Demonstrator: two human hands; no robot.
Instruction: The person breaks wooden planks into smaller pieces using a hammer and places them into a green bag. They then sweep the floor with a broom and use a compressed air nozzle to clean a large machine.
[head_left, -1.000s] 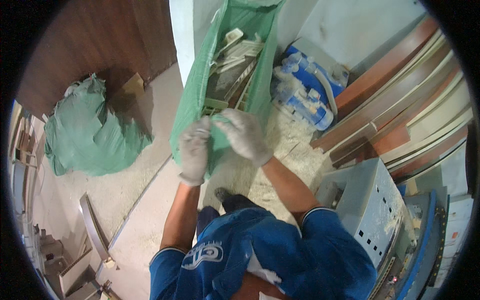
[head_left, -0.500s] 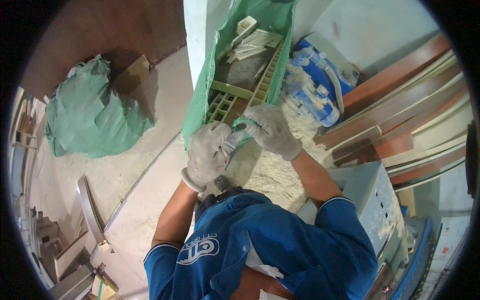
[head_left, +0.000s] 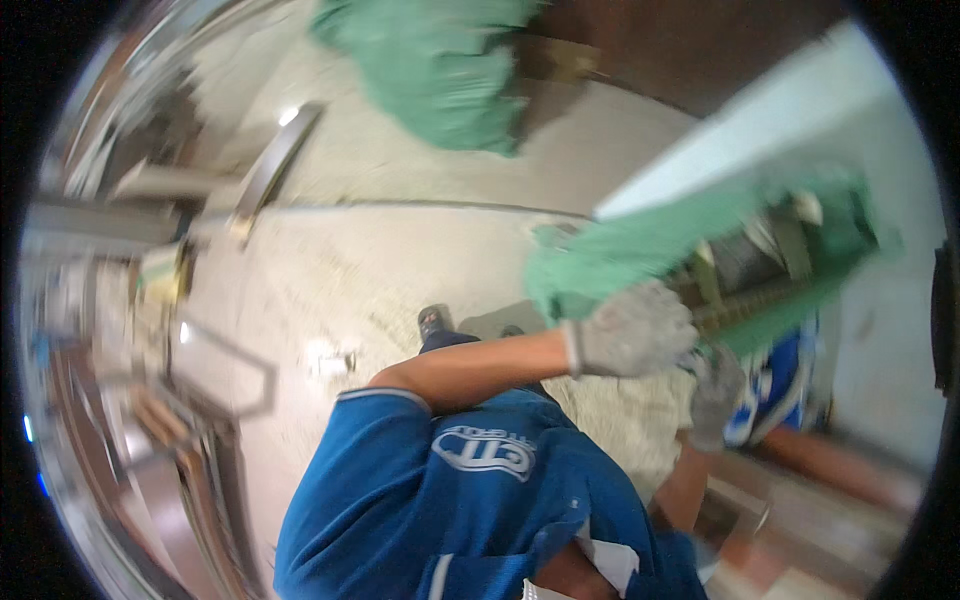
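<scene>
A tall green woven sack (head_left: 590,275) leans at the right, its mouth holding pale strips and slotted scrap pieces (head_left: 745,262). My left hand (head_left: 635,335), in a grey work glove, is closed on the near edge of the sack. Just to its right, my right hand (head_left: 715,398), gloved too, is closed on a bit of the same green edge. Motion blur smears both hands, and their fingertips are partly hidden.
Another full green sack (head_left: 435,75) lies on the floor at the top. A curved brown strip (head_left: 280,160) rests left of it. Stacked strips and panels (head_left: 170,480) line the left side. A blue-and-white plastic bundle (head_left: 780,385) sits beside the sack at the right.
The view has swung round to the left, so the open sack and both hands now appear farther right. Both hands stay closed at the sack's edge.
</scene>
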